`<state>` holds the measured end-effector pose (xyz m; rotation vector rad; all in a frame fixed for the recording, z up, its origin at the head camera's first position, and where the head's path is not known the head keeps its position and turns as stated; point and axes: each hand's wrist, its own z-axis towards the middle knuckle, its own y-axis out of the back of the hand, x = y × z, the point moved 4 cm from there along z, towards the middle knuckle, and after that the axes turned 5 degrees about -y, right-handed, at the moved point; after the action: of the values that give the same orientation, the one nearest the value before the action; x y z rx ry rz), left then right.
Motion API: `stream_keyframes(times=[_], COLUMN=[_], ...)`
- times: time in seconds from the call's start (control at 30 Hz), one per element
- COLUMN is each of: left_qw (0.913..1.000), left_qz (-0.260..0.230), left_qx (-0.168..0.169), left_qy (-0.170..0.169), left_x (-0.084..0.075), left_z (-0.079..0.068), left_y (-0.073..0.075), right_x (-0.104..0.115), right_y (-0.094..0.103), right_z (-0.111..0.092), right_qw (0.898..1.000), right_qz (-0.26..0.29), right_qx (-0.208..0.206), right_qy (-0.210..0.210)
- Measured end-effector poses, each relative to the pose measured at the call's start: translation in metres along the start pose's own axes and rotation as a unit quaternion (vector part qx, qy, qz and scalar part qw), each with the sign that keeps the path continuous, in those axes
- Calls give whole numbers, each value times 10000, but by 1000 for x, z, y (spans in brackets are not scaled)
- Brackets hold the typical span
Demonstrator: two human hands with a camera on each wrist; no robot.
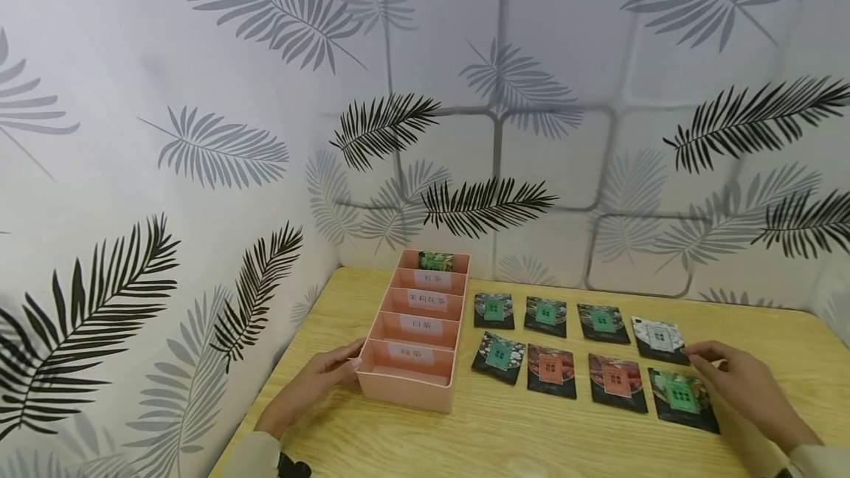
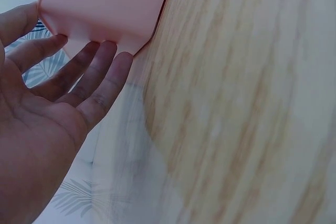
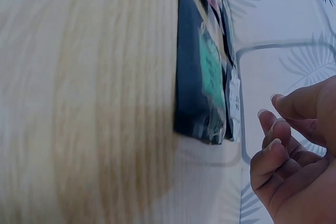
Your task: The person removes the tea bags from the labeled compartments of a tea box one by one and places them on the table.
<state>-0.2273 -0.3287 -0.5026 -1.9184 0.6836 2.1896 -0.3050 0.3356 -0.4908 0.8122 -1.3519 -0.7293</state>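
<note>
A pink compartment box with paper labels stands on the table. My left hand is at its near left corner; in the left wrist view its fairly straight fingers touch the outer wall. My right hand is just right of the rows of tea sachets, thumb and fingers loosely bent, with nothing seen between them. Nearest to it are a white-and-black sachet and a green-and-black sachet. In the right wrist view the fingertips are apart from the green-labelled sachet.
A green sachet stands in the box's farthest compartment. Right of the box, several more sachets lie flat in two rows, including red ones and dark green ones. A leaf-patterned wall borders the wooden table.
</note>
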Motion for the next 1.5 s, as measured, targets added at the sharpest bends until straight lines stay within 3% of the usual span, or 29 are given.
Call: stream_keyframes(times=[0.27, 0.43, 0.93, 1.5], left_qw=[9999, 9999, 9999, 9999], left_qz=[53, -17, -28, -92], left_qx=[-73, -68, -58, -76], left_qy=[-45, -79, -78, 28], left_x=[2, 0, -2, -1], left_z=[0, 1, -1, -1], left_y=[0, -1, -1, 0], right_x=[19, 29, 74, 113], right_y=[-4, -13, -33, -54], right_z=[5, 7, 28, 54], right_qw=[9994, 9978, 9967, 9918], right_qz=[239, 640, 532, 1028], right_qx=[-115, 55, -284, -148], right_qy=[217, 165, 550, 745])
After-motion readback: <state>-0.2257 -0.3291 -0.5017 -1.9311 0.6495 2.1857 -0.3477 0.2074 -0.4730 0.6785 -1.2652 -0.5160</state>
